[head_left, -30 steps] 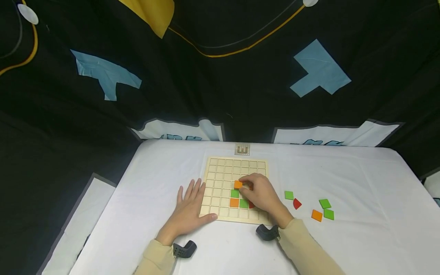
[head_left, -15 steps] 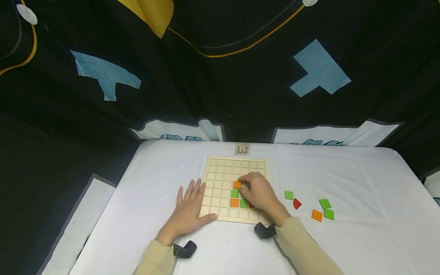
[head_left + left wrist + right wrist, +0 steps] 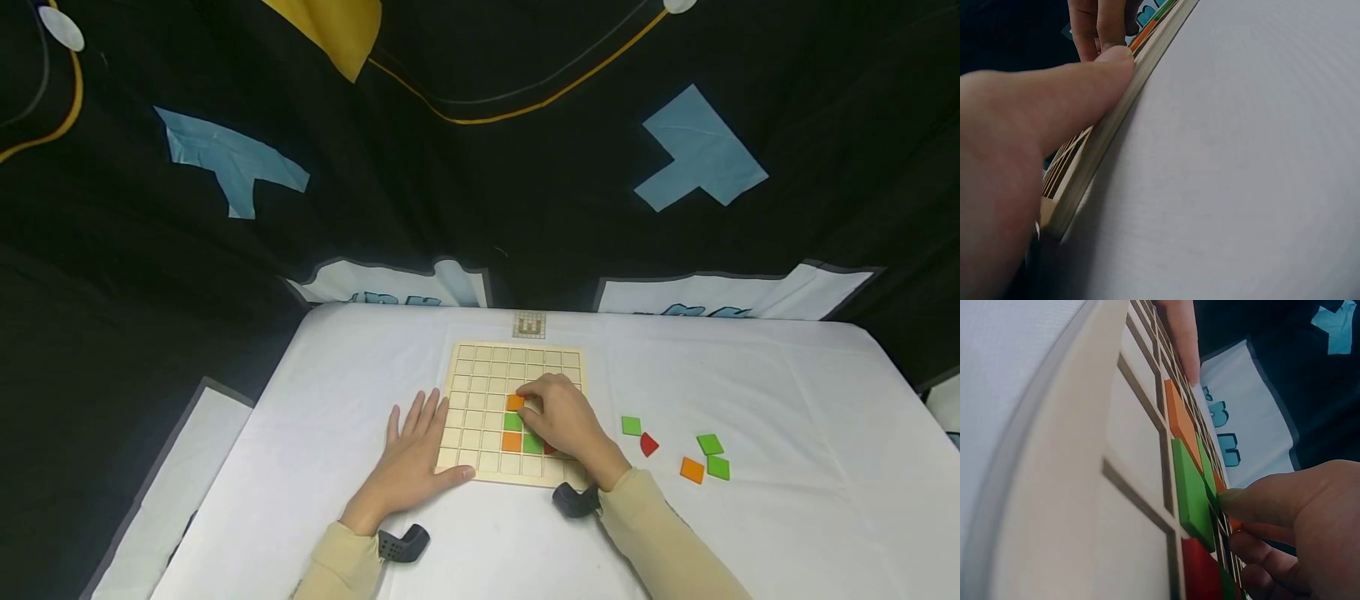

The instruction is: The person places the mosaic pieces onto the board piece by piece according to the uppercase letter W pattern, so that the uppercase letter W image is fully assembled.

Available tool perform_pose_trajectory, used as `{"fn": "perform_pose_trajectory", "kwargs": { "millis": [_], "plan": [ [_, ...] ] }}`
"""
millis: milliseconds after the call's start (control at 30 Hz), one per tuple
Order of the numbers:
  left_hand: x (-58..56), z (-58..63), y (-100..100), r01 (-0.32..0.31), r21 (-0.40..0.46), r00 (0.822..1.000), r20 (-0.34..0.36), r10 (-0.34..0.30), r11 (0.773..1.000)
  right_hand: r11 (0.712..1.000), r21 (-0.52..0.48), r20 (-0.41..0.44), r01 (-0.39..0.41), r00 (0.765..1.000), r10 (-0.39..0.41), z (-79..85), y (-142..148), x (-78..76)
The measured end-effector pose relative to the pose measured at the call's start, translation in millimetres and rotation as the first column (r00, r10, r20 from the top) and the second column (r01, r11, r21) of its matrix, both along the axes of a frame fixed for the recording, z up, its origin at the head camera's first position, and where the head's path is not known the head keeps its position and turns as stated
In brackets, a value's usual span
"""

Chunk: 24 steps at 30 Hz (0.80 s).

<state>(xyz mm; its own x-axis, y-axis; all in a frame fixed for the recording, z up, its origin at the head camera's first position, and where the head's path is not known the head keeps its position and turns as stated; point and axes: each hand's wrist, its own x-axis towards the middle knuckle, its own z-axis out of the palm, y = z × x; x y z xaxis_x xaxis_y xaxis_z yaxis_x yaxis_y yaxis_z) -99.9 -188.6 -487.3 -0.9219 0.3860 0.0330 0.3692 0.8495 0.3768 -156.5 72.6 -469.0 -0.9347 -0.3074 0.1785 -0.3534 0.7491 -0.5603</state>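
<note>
A light wooden grid board [image 3: 472, 379] lies on the white-covered table. My left hand [image 3: 411, 462] is spread flat at its near left corner, with the thumb on the board's front rim and the fingertips along its left side. Over the board, my right hand [image 3: 564, 418] pinches an orange square tile [image 3: 514, 402] between thumb and fingers. Just nearer sits a green tile [image 3: 513, 422], then another orange tile [image 3: 512, 442] with a green tile [image 3: 532, 443] to its right. A red tile [image 3: 1200, 569] shows in the right wrist view; my right hand partly covers it in the head view.
Right of the board lie loose tiles: a green one [image 3: 631, 426], a red wedge-shaped one [image 3: 648, 444], an orange one [image 3: 692, 470] and two green ones [image 3: 708, 444]. A small patterned square [image 3: 529, 325] lies behind the board. A black curtain [image 3: 480, 208] hangs beyond the table.
My right hand and the orange tile it pinches have shifted slightly left, so the tile lines up more closely above the green one. My left hand has stayed in place.
</note>
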Motion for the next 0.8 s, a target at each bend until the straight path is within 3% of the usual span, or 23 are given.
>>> {"fn": "perform_pose_trajectory", "kwargs": {
  "millis": [800],
  "plan": [
    [-1.2,-1.9,0.2,-0.003,0.006,1.0,0.011,0.003,1.0,1.0,0.015,0.057,-0.003,0.998,0.002,4.0,-0.4,-1.7]
  ]
}}
